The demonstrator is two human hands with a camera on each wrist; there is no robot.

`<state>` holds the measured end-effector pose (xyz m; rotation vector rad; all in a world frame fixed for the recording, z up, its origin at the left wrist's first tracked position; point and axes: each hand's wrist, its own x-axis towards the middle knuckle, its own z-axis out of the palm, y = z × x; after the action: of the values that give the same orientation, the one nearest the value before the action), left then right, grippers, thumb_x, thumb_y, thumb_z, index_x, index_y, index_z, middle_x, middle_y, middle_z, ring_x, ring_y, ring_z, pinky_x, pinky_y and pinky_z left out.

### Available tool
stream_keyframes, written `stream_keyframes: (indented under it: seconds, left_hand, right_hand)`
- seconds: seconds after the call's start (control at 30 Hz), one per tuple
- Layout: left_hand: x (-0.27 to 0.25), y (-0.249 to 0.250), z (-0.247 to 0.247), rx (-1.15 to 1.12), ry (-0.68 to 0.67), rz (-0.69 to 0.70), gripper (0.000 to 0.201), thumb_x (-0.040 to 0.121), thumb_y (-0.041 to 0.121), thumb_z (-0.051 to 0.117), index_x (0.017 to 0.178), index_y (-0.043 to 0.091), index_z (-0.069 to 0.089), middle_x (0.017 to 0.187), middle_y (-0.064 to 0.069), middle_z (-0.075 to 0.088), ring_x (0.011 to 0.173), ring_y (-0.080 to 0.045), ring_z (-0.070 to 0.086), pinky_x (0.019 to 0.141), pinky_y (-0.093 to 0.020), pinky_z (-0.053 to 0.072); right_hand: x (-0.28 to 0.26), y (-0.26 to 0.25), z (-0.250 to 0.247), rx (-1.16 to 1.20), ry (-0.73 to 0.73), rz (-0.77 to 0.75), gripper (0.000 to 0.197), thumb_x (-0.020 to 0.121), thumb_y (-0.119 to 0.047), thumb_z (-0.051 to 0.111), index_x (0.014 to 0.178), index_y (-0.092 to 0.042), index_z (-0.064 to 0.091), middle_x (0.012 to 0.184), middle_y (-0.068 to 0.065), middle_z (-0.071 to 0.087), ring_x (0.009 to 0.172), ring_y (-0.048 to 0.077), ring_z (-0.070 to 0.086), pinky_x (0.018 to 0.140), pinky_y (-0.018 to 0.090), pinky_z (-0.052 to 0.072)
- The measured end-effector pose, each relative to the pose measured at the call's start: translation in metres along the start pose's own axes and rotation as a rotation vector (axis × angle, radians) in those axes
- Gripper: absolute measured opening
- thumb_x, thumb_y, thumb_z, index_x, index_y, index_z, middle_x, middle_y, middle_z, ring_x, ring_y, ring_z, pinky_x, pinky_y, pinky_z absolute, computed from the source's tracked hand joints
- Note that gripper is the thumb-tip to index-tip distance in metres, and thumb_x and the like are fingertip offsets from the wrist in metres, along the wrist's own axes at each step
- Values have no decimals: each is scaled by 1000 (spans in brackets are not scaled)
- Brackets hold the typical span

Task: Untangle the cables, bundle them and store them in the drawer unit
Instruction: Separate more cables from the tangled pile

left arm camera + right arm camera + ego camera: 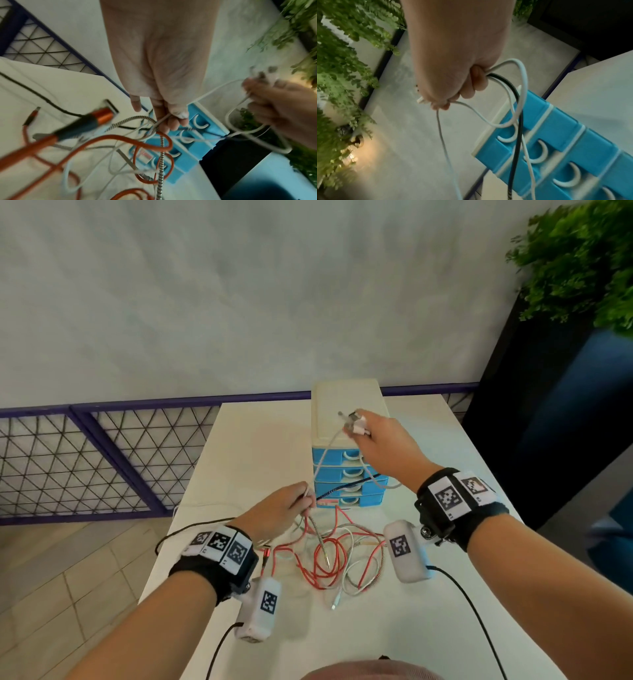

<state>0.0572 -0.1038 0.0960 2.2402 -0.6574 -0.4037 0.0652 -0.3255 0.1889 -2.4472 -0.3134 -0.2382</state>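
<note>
A tangle of red, white and braided cables (334, 558) lies on the white table (253, 446) in front of the drawer unit (347, 405), which has a cream top and blue drawers. My left hand (305, 501) hovers just above the tangle and pinches a thin pale cable (163, 119) between its fingertips. My right hand (359, 428) is raised over the drawer unit. It grips loops of white cable (520, 81) and a black cable (517, 135) in a fist, with a white plug end sticking out. Those strands hang down across the drawer fronts (556, 142).
A purple mesh railing (102, 457) runs behind the table on the left. A dark planter with green foliage (582, 261) stands at the back right. A black cable (191, 529) trails over the table's left edge. The near part of the table holds no objects.
</note>
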Motion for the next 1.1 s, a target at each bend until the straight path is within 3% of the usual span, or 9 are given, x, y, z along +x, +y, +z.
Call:
stream_keyframes:
  seconds: [0.23,0.33,0.43,0.5,0.57,0.73,0.9,1.0,1.1]
  left_hand:
    - [-13,-43,27,71,-137,-182,29,101,18,37,79,21,56,87,4,59,89,-19,58,81,-25,42]
    - [-8,-44,22,52,-64,-187,30,100,20,41,78,23,61,92,2,65,94,-19,62,87,-27,45]
    - [5,-26,7,127,93,-92,28,98,21,45,82,13,67,92,-3,65,90,-17,60,90,-29,45]
    - [13,-3,-6,24,166,-33,28,98,22,45,80,17,66,84,-3,63,83,-18,59,85,-25,45]
    - [16,23,-21,-135,268,26,31,99,20,44,73,24,61,71,-3,62,71,-16,61,78,-31,49]
    - [16,91,-48,-333,405,142,27,101,15,38,91,4,61,57,-1,45,47,-12,44,55,-32,52]
    - [7,123,-56,-743,356,193,30,103,30,32,105,8,52,59,-2,35,38,-11,25,37,-20,31]
    - [7,117,-61,-603,343,151,33,102,34,35,104,9,58,56,-1,32,37,-10,23,38,-18,22]
    - [3,89,-69,-217,405,86,38,99,40,40,90,19,70,50,9,32,43,-6,30,50,-24,32]
  right_hand:
    - [25,-16,-49,282,459,82,23,97,-26,52,82,-11,59,58,-8,45,51,8,41,46,13,31]
    - [22,-22,-48,97,243,67,10,95,-23,55,94,-18,63,68,-3,56,64,18,54,52,19,37]
    - [6,-17,-27,-147,5,11,52,90,-18,49,139,-37,44,88,7,66,74,27,60,63,30,46]
    - [-6,-15,-11,-145,-83,-44,63,88,-15,49,144,-42,33,79,8,65,63,24,55,57,31,45]
    - [-14,-11,5,-104,-103,-78,55,88,-18,53,137,-38,39,75,7,66,63,24,57,55,32,45]
    - [-20,3,26,-49,-171,61,54,87,-46,61,136,-32,42,101,6,68,85,24,66,79,40,55]
    - [-17,15,32,-168,-403,151,41,86,-52,60,113,-21,60,108,-1,62,97,22,60,79,28,45]
    - [-23,25,36,-386,-532,121,28,90,-49,54,82,-23,54,94,-1,56,93,23,57,74,29,40]
    - [-26,37,30,-474,-539,138,24,94,-40,51,87,-18,58,94,1,57,95,24,57,72,25,38]
